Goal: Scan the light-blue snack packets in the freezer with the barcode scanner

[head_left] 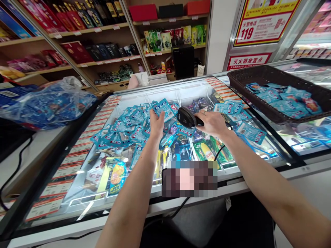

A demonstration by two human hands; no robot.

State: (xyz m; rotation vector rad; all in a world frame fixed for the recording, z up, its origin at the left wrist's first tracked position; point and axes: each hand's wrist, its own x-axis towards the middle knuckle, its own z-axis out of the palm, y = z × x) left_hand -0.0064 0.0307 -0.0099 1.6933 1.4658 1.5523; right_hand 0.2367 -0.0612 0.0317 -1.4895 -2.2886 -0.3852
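Note:
My left hand [156, 123] grips a small blue snack packet [165, 107], its barcode side turned up, above the freezer's glass top. My right hand [214, 122] is wrapped around the handle of a black barcode scanner [186, 116]. The scanner's head is just to the right of the packet. A loose pile of similar blue packets [129, 122] spreads over the glass under and left of my left hand. A few more packets [252, 132] lie to the right, beyond my right wrist. The scanner's cord passes beneath my right forearm.
A dark woven basket [281, 119] of blue packets stands at the right. On the left is a clear plastic bag [51, 103] full of blue packets. Frozen goods show through the freezer glass [77, 179]. A pixelated patch covers the front edge. Stocked shelves [108, 27] stand behind.

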